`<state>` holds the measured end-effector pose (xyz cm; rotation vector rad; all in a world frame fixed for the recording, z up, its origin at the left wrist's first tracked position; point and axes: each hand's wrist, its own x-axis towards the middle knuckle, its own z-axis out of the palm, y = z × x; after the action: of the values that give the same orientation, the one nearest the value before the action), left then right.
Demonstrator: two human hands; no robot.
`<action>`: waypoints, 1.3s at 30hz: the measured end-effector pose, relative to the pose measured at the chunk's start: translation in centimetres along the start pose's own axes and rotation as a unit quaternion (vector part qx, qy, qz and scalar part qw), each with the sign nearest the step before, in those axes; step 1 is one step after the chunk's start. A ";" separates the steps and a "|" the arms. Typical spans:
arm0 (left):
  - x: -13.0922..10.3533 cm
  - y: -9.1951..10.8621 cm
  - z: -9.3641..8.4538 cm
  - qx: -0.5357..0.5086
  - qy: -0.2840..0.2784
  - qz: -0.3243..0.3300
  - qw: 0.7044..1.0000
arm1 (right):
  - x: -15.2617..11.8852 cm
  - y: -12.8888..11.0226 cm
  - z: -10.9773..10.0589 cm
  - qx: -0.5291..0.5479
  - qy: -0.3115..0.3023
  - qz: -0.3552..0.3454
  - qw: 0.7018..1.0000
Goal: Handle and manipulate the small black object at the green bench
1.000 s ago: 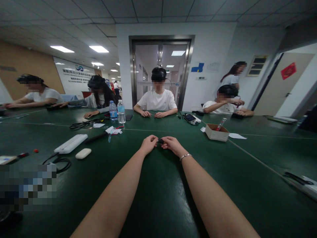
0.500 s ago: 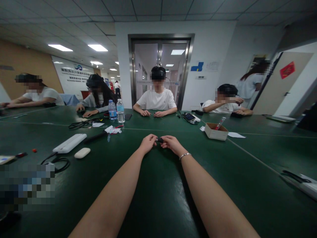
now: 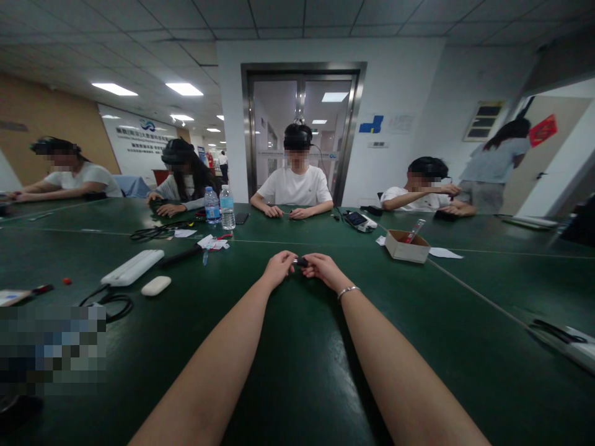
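Observation:
A small black object with a silvery end [image 3: 301,262] is between my two hands, just above the green table [image 3: 297,347]. My right hand [image 3: 321,269] is closed on its black part. My left hand [image 3: 281,269] is closed at the silvery end, fingertips pinched together; whether that end is a separate piece cannot be made out. The fingertips of both hands nearly meet.
Left of my arms are a white power strip [image 3: 132,268], a white oval case [image 3: 157,285] and black cables. Two bottles [image 3: 227,208] stand farther back. A box [image 3: 406,246] is at the right. Several people sit around the table.
More of the silvery end shows between my hands, which otherwise hold almost the same place. At the back right, a standing person has moved to the right.

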<state>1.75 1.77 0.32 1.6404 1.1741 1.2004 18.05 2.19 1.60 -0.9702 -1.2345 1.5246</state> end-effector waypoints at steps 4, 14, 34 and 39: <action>0.0 0.0 0.1 -0.006 0.001 -0.009 1.000 | 0.0 0.0 0.0 0.002 -0.001 -0.004 1.000; 0.1 0.0 0.1 0.007 -0.011 -0.021 1.000 | 0.0 0.0 0.0 -0.003 -0.003 -0.004 1.000; 0.4 -0.7 0.0 0.021 -0.001 -0.011 1.000 | 0.0 0.0 0.0 -0.010 0.001 -0.003 1.000; 0.4 -0.7 0.0 0.024 -0.008 -0.003 1.000 | -0.1 -0.1 0.1 -0.017 0.004 0.001 1.000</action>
<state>1.67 2.32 -0.22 1.6779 1.2064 1.1614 17.97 2.11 1.73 -0.9999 -1.2573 1.5043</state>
